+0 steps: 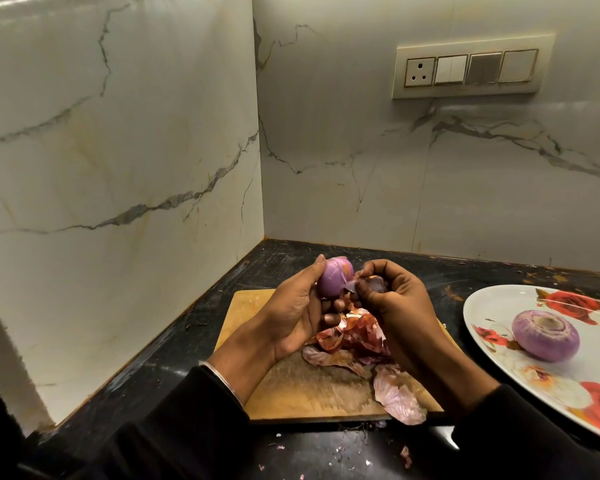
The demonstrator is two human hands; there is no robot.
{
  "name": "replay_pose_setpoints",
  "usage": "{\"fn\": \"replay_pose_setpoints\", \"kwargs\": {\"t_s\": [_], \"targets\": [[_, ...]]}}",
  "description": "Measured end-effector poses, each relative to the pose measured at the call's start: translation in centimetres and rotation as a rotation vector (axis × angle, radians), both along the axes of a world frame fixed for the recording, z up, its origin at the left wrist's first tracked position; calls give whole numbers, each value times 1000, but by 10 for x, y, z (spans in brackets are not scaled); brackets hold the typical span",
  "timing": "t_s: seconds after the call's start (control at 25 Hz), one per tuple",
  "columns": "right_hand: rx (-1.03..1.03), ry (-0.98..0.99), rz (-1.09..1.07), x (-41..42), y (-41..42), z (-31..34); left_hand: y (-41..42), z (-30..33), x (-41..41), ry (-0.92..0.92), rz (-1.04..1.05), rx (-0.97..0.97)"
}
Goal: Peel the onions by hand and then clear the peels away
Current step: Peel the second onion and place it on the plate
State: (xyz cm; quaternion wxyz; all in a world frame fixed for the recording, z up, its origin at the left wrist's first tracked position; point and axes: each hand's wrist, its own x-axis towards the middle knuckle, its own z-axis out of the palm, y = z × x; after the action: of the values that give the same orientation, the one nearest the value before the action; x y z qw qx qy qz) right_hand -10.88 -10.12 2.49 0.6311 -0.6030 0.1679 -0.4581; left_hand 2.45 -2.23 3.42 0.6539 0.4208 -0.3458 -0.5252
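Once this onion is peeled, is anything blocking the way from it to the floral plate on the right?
Nothing visible blocks it. The onion, held in the left hand above the cutting board, has only bare black counter between it and the plate. One peeled onion already sits there, with room beside it.

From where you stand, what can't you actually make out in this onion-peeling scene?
- Underside of the held onion, head view: hidden by the left hand.
- What the right hand pinches beyond a strip of peel: covered by its curled fingers.
- Floral plate: cut off by the right edge.
- Cutting board: partly under the peel pile.
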Motion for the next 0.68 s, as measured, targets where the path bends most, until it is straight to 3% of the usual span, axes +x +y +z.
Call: {"fn": "replay_pose_setpoints", "kwargs": {"t_s": [0.28, 0.52, 0.68], "targets": [[116, -40, 5, 2, -4, 0, -2, -2, -2, 8, 8, -33], [-277, 164, -184, 3, 6, -5, -1, -3, -2, -43, 52, -57], [-218, 212, -282, 4, 1, -10, 0, -4, -4, -101, 26, -75]]}}
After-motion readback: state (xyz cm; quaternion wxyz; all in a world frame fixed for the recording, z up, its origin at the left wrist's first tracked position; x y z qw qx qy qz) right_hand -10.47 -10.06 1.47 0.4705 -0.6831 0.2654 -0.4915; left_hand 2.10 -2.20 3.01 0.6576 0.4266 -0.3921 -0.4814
